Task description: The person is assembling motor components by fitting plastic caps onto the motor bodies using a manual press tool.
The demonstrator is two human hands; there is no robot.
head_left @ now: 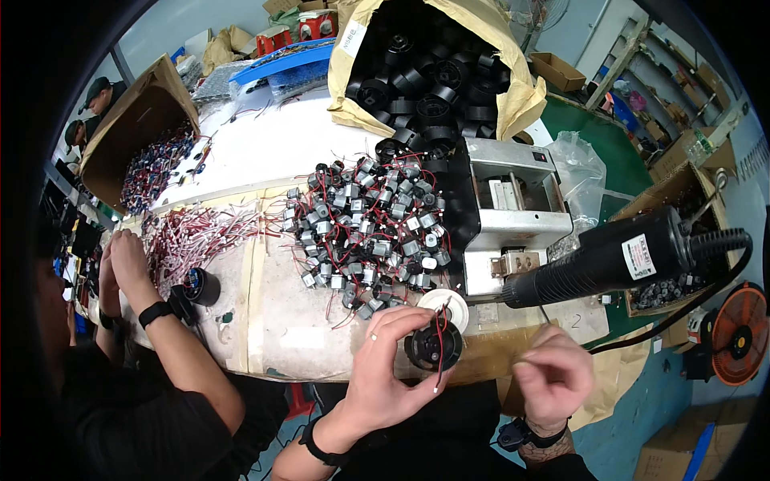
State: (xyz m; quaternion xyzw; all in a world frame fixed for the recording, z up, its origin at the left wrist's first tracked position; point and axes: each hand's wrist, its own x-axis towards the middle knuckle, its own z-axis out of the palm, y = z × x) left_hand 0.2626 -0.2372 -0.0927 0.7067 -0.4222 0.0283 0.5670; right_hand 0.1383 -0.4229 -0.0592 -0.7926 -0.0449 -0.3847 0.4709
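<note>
One black round part (433, 345) with red and black wires is held over the worktop (281, 321) edge, the left hand (385, 369) clamped on it. Many small motors (369, 228) are left piled. The right hand (553, 377) is curled shut, empty as far as can be seen.

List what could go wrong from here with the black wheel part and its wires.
1. The left hand holds the black wheel at the table edge; a slip would likely drop it to the floor.
2. Its red and black wires hang loose and could snag or pull off.
3. The heat gun nozzle points toward the hands; if it is hot, the right hand could brush it.
</note>
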